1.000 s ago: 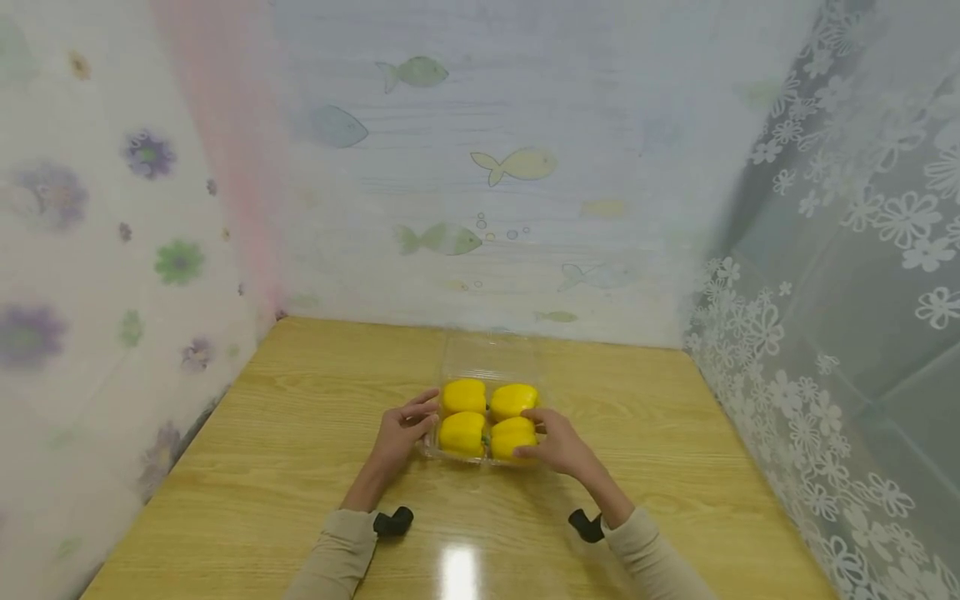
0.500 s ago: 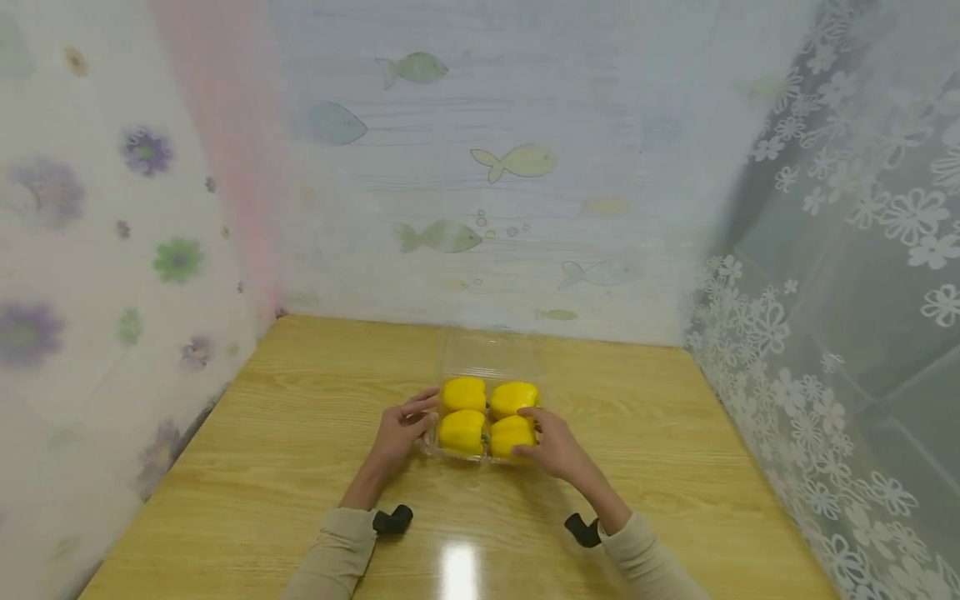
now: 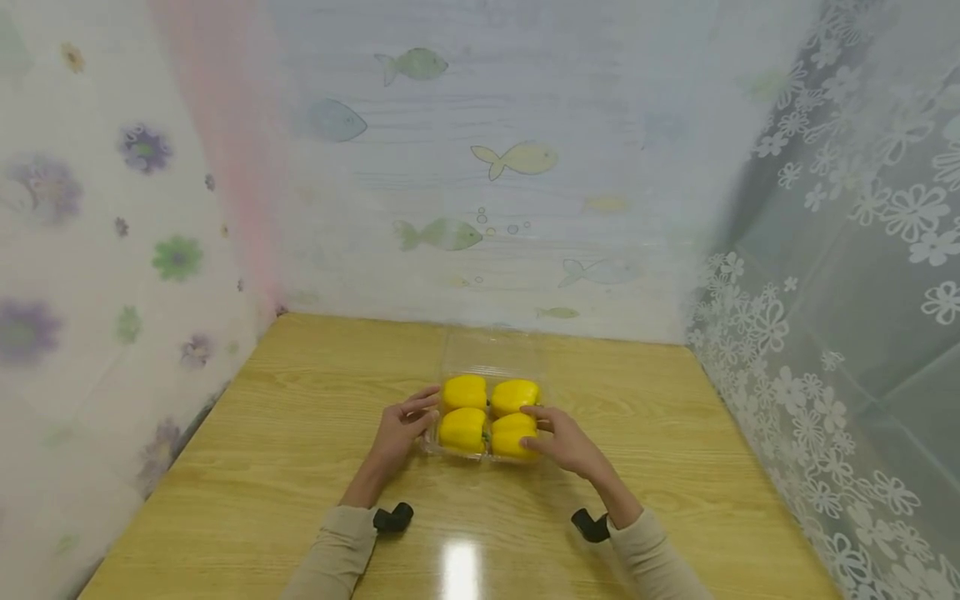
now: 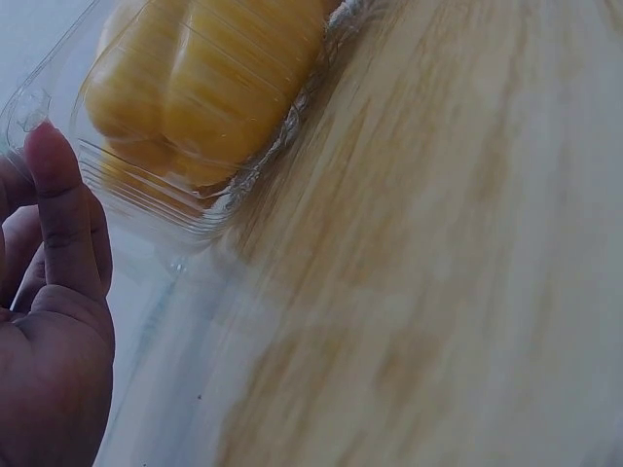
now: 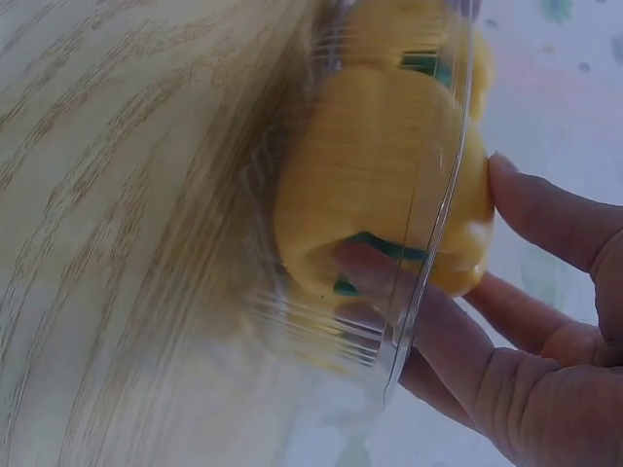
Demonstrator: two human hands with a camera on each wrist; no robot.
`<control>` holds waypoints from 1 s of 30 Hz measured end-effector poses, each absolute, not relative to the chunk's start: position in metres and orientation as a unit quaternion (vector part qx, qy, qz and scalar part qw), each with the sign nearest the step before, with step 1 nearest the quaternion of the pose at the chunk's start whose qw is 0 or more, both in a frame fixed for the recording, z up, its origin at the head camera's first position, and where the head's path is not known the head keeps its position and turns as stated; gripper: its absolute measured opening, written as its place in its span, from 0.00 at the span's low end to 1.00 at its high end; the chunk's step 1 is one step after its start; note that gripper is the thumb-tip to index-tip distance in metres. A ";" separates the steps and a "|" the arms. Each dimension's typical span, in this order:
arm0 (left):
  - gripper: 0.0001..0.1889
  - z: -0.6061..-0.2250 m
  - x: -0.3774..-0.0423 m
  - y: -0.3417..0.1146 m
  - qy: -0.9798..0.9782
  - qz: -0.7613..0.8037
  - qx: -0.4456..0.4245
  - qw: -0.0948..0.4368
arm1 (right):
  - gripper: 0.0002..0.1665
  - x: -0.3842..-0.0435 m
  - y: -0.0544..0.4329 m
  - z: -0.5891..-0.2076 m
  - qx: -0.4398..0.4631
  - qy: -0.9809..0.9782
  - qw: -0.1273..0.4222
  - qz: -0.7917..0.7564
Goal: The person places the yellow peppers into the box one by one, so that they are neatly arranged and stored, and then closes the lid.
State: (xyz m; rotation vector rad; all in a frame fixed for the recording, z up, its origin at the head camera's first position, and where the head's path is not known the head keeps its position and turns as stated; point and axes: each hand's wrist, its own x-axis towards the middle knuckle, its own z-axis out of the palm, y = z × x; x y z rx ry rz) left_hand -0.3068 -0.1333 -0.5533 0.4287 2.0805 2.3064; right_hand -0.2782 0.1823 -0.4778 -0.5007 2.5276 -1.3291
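Observation:
Several yellow bell peppers sit in two rows in a clear plastic clamshell container, its lid folded back behind them. My left hand holds the container's left side; in the left wrist view the thumb presses at its rim, beside a bell pepper. On the other side, my right hand reaches over the right wall, its fingers around the near right bell pepper. The right wrist view shows one fingertip against this pepper's top and another digit inside the wall by the green stem.
The container stands on a wood-grain table. Behind it rises a wall covering with fish drawings, and patterned sheets hang on both sides. A black mount sits at the left wrist, another black mount at the right.
My right hand has shifted slightly right, its thumb moving from the near right pepper's front edge up toward its right end. The left hand and container stay put.

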 end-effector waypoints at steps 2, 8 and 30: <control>0.18 -0.553 -0.307 -0.133 0.663 0.736 0.135 0.004 | 0.33 -0.278 0.182 -0.477 -0.171 0.867 0.115 -0.453; 0.18 -0.552 -0.306 -0.132 0.659 0.740 0.135 0.007 | 0.33 -0.276 0.178 -0.475 -0.171 0.873 0.106 -0.445; 0.19 -0.555 -0.307 -0.133 0.651 0.746 0.139 0.008 | 0.37 -0.282 0.181 -0.462 -0.181 0.875 0.140 -0.427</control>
